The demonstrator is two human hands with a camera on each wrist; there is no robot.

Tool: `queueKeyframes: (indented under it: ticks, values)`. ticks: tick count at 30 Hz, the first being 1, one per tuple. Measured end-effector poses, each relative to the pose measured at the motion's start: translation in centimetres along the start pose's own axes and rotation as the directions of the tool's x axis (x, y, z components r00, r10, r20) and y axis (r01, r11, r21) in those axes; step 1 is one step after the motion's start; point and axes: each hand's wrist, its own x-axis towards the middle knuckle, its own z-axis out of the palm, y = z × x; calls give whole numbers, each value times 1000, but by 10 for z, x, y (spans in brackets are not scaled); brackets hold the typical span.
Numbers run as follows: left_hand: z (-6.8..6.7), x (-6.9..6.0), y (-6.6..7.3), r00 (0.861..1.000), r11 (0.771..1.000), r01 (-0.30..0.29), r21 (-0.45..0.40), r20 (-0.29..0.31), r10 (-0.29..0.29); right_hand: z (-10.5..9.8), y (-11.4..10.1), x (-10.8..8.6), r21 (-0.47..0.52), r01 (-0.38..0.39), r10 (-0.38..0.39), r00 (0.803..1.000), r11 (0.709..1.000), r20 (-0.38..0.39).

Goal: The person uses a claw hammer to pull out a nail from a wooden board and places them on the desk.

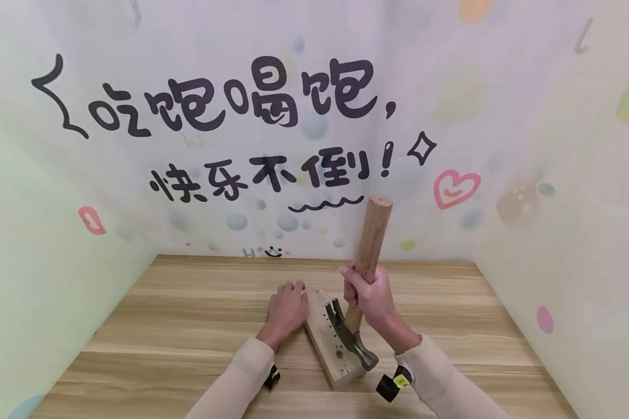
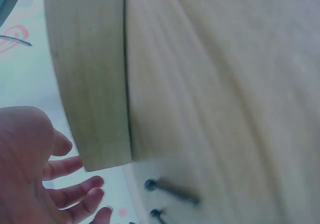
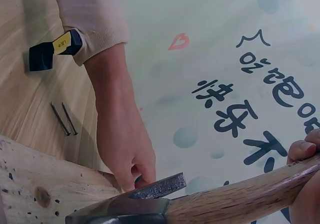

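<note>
My right hand (image 1: 371, 294) grips the wooden handle of a claw hammer (image 1: 373, 238) partway along it. The handle points up, and the dark metal hammer head (image 1: 352, 338) is low over a thick wooden block (image 1: 322, 343), claw toward the far left. Whether the head touches the wood I cannot tell. My left hand (image 1: 287, 308) is at the block's far left edge, its fingers bent. In the left wrist view some of its fingers (image 2: 80, 191) extend past the block's end with gaps between them; one fingertip goes behind the block's edge, so its contact is hidden.
Two nails (image 3: 64, 119) lie on the wood-grain table (image 1: 188, 326) left of the block, also seen in the left wrist view. Small dark holes or nail spots dot the block's top. Pale printed walls (image 1: 314, 174) enclose the back and sides.
</note>
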Motion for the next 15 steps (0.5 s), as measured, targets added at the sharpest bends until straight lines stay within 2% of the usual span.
queueKeyframes:
  ticks: [3,7,11,15]
  values:
    - [-8,-2,-1,998,999,-31,-29,-59,29,-2,-6,-1,12,6,-6,1000,1000,10]
    - [-19,-6,0,994,995,-80,-62,-86,75,-4,-14,-1,30,14,-15,1000,999,27]
    - [-31,-13,1,991,981,-127,-143,-62,120,-4,-20,-1,50,24,-25,999,998,30]
    - [-41,-23,4,981,952,-189,-243,-7,193,-4,-24,-1,71,37,-39,999,997,30]
